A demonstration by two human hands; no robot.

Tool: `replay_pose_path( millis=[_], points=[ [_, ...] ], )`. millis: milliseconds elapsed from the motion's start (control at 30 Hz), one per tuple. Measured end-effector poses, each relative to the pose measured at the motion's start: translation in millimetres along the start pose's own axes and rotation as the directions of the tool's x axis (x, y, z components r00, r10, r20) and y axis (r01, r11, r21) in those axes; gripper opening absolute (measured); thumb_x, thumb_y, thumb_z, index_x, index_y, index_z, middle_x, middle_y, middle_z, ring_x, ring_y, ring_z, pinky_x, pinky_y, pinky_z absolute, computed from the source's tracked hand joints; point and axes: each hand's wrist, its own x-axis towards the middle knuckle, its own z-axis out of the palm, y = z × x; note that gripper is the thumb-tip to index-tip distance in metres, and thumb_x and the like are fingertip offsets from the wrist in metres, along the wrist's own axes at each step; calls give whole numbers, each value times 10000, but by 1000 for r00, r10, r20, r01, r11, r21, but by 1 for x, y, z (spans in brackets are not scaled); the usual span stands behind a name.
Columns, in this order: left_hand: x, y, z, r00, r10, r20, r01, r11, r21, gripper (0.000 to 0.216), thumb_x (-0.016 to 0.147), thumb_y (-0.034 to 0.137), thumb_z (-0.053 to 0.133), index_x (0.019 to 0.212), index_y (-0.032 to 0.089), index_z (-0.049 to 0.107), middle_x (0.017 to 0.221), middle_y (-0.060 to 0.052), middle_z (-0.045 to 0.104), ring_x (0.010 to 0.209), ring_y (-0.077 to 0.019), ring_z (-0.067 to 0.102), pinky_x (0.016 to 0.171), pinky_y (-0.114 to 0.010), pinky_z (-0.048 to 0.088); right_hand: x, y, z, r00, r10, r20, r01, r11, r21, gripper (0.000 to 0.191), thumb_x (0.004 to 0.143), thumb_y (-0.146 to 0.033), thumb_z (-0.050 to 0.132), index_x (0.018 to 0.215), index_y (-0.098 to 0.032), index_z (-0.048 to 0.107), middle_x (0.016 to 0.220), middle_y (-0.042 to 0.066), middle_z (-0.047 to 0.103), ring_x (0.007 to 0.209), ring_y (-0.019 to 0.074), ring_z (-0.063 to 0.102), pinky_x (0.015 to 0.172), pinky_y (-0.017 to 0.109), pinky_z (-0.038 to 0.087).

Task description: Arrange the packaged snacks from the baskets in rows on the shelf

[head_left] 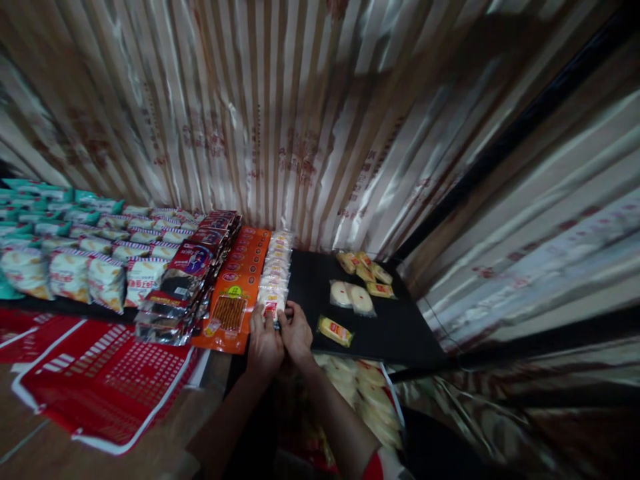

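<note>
A row of small white wrapped snack packets point(277, 267) runs from the curtain to the front edge of the black shelf. At its near end, my left hand point(265, 341) grips the left side of the front packet point(271, 308), which has a red label. My right hand point(297, 329) closes on the same packet from the right, thumb and fingers bent around its lower corner. Parts of the packet are hidden behind my fingers. Left of the row lies an orange bag of stick snacks point(231, 313). To the right are a yellow snack packet point(335, 331) and round white crackers in clear wrapping point(352, 297).
Stacked dark snack bags point(183, 273), white snack bags point(107, 277) and green bags point(55, 210) fill the left. A red basket point(110, 380) stands below the shelf point(400, 327). Another container with pale packets point(370, 393) sits under my right arm. Behind hangs a striped curtain point(300, 120).
</note>
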Motion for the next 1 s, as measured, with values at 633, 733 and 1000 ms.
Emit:
replay_pose_path(
  millis=[633,733,1000],
  points=[
    [4,-1,-9,992,38,117,-44,998,49,456,792,111,395,1226,3,484,1345,-240,428,1315,-330,318,1059,-497,339,-14,13,-5,986,-165,-12,165,975,148,405,822,-212,452,1215,-149,524,1067,93,610,805,138,623,756,264,496],
    [2,3,-22,987,87,135,-95,994,53,467,788,107,392,1236,8,479,1375,-224,412,1332,-319,299,1071,-477,333,-33,28,-11,964,-260,-59,267,938,220,375,844,-239,410,1174,-136,555,1093,121,604,887,162,615,781,279,505],
    [-54,25,-31,940,174,292,-150,983,-103,317,858,143,341,998,148,626,1047,-105,640,980,-191,583,889,-316,486,-83,89,-44,950,-309,-54,313,941,130,273,840,-226,408,952,-180,653,953,81,676,925,183,615,866,325,482]
  ],
)
